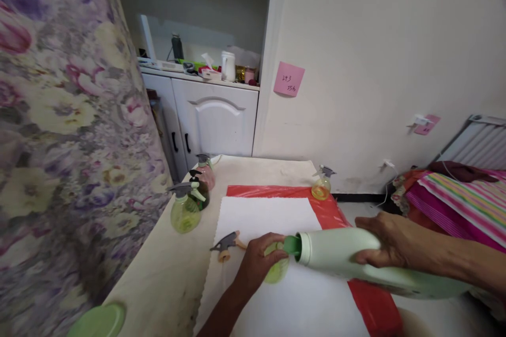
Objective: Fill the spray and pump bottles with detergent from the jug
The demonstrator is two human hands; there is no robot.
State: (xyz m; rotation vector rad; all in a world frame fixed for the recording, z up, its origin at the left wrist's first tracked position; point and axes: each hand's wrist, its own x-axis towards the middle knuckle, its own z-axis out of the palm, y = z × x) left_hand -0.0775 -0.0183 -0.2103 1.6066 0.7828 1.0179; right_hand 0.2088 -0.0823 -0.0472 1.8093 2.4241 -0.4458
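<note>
My left hand (259, 259) is wrapped round the neck of a small yellow-green spray bottle (276, 273), which has no spray head on it. My right hand (389, 242) grips a large pale green detergent bottle (336, 246) tipped onto its side. The green spout (292, 246) of the big bottle meets the mouth of the small one; whether liquid is flowing I cannot tell. A grey and orange trigger spray head (227, 245) lies on the white sheet (269, 216), left of my left hand.
Several spray bottles stand at the table's left edge, including a yellow-green one (185, 213), a dark one (201, 192) and a pink one (206, 174). Another (321, 188) is at the back right. A green lid (98, 321) lies front left. A floral curtain (75, 131) hangs left.
</note>
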